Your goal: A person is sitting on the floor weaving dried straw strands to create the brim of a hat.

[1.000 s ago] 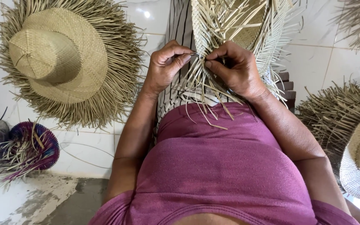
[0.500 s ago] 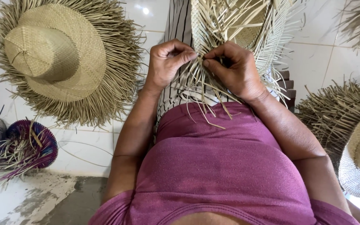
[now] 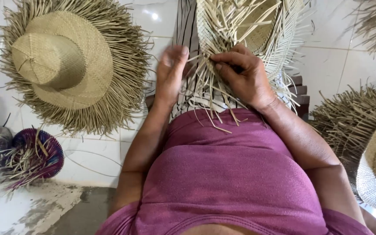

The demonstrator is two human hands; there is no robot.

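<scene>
Pale half-woven straw hat (image 3: 244, 30), loose strands hanging; right hand (image 3: 244, 78) pinching strands, left hand (image 3: 170, 74) spread beside. White tiled floor (image 3: 344, 61) beneath.

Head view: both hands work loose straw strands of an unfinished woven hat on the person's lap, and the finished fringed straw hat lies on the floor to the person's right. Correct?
Not quite. In the head view the finished fringed straw hat lies to the person's left, not right. The rest holds: the left hand and right hand both work the loose strands of the unfinished woven hat on the lap.
</scene>
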